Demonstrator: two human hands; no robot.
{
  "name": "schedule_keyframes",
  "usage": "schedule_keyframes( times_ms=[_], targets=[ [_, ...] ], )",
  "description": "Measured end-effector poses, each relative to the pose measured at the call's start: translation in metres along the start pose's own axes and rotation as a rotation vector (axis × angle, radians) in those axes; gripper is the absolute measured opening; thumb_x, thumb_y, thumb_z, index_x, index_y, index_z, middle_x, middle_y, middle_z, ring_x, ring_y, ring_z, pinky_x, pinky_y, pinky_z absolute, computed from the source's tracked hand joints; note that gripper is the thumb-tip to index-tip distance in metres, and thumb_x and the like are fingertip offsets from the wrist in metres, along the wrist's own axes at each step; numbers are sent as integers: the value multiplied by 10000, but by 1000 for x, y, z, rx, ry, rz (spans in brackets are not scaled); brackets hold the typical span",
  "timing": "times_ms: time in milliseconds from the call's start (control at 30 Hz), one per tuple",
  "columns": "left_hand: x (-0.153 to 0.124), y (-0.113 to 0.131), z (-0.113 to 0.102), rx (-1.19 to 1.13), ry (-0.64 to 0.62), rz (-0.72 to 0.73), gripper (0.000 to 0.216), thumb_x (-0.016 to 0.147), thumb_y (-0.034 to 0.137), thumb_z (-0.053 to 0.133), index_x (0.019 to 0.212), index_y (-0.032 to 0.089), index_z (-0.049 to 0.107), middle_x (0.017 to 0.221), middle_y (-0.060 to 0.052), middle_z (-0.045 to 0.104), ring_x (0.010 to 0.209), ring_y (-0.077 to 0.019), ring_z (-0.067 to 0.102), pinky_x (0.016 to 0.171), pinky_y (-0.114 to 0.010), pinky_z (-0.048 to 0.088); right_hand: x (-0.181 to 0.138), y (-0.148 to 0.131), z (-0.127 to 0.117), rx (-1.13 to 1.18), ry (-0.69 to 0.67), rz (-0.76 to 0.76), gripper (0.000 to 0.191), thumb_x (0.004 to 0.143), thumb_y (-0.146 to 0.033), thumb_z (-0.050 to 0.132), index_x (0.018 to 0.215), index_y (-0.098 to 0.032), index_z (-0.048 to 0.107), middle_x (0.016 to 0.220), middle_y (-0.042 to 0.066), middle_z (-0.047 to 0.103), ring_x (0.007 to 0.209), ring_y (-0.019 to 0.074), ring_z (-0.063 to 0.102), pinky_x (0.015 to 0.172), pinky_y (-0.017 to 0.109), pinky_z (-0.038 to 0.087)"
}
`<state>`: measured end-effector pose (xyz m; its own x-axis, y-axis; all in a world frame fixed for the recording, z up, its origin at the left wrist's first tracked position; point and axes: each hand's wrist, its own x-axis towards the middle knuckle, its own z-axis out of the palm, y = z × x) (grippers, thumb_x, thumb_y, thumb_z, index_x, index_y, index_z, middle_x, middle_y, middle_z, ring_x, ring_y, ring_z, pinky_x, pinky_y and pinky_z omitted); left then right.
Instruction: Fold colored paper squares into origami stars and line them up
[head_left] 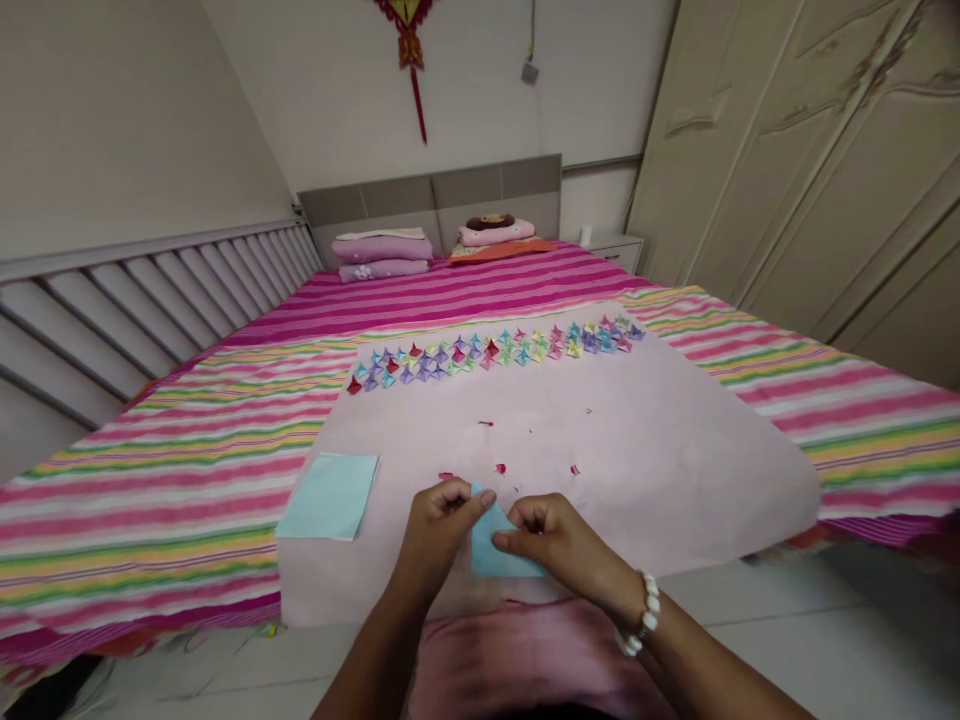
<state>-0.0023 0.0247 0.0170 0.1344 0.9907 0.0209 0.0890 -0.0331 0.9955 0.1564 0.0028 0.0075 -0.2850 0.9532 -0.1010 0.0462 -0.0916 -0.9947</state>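
Observation:
Both my hands pinch one sheet of light blue paper (pixel 499 556), which looks folded to a triangle, just above the front edge of a pale pink sheet (pixel 660 450). My left hand (pixel 442 515) grips its upper left corner between thumb and fingers. On the right side, my right hand (pixel 547 535) presses its thumb against the sloping edge, and its fingers cover part of the paper. A white beaded bracelet (pixel 649 605) circles my right wrist. Left of my hands lies a stack of square light blue paper (pixel 330 497).
Rows of small folded paper pieces (pixel 457 358) in many colours stretch across the far part of the pink sheet. Several red scraps (pixel 501 468) lie before my hands. A striped bedspread (pixel 225 430) surrounds the sheet. Folded bedding (pixel 382 250) sits near the headboard (pixel 495 190).

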Motion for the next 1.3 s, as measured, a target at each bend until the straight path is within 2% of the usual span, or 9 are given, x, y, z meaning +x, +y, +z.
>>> schedule_keyframes(
  times_ms=[167, 233, 333, 400, 500, 600, 733, 933, 1300],
  targets=[
    [9, 3, -10, -153, 255, -28, 280, 713, 416, 686, 628, 156, 628, 565, 40, 527, 562, -83, 449, 551, -190, 375, -2, -1, 2, 36, 52, 42, 334, 639, -421, 713, 525, -178, 513, 495, -54, 410, 474, 84, 320, 455, 236, 218],
    [7, 2, -13, -164, 289, -38, 286, 723, 439, 669, 703, 154, 669, 630, 19, 584, 578, -84, 476, 565, -190, 402, -2, -1, 1, 48, 110, 29, 353, 641, -436, 710, 516, -180, 501, 492, -58, 392, 471, 79, 299, 449, 235, 202],
    [-3, -2, -10, -31, 145, -100, 331, 678, 412, 708, 866, 141, 701, 715, -14, 645, 492, -76, 466, 478, -207, 395, 0, 1, -2, 61, 199, -10, 352, 656, -436, 699, 522, -183, 495, 492, -63, 372, 469, 78, 285, 447, 233, 199],
    [-11, -5, -4, -25, 33, -160, 415, 627, 391, 741, 950, 136, 686, 775, -35, 672, 403, -61, 438, 400, -217, 360, 0, 1, -3, 56, 239, -34, 332, 667, -426, 696, 537, -184, 509, 501, -61, 375, 475, 82, 293, 450, 234, 206],
    [-17, -10, 3, -93, -58, -172, 337, 648, 359, 726, 892, 129, 692, 636, -10, 647, 402, -78, 470, 427, -223, 375, -2, -1, -2, 46, 233, -49, 313, 675, -432, 702, 569, -181, 550, 512, -56, 385, 485, 90, 308, 461, 239, 218],
    [-18, -11, 6, -161, -81, -170, 233, 684, 323, 705, 826, 138, 705, 504, 23, 574, 484, -105, 511, 507, -225, 393, -6, -6, -3, 116, 146, -56, 338, 714, -490, 674, 617, -176, 593, 527, -42, 429, 498, 103, 351, 482, 250, 263],
    [-17, -12, 5, -234, -149, -176, 220, 716, 296, 685, 875, 147, 714, 620, -3, 615, 560, -106, 508, 568, -233, 388, -10, -12, -8, 251, 95, -79, 402, 808, -520, 573, 605, -173, 579, 564, -23, 480, 543, 119, 408, 541, 260, 327],
    [-20, -13, 6, -246, -209, -171, 239, 748, 291, 662, 937, 152, 706, 653, -8, 602, 593, -115, 486, 599, -241, 372, -9, -12, -11, 277, 114, -55, 323, 758, -454, 661, 627, -163, 610, 548, -31, 485, 539, 109, 407, 549, 248, 326],
    [-22, -16, 4, -269, -244, -140, 241, 762, 297, 651, 953, 160, 703, 650, -8, 585, 613, -122, 477, 608, -242, 376, -9, -11, -11, 317, 82, -33, 313, 766, -442, 654, 613, -173, 605, 524, -30, 518, 519, 108, 438, 553, 252, 347]
  ],
)
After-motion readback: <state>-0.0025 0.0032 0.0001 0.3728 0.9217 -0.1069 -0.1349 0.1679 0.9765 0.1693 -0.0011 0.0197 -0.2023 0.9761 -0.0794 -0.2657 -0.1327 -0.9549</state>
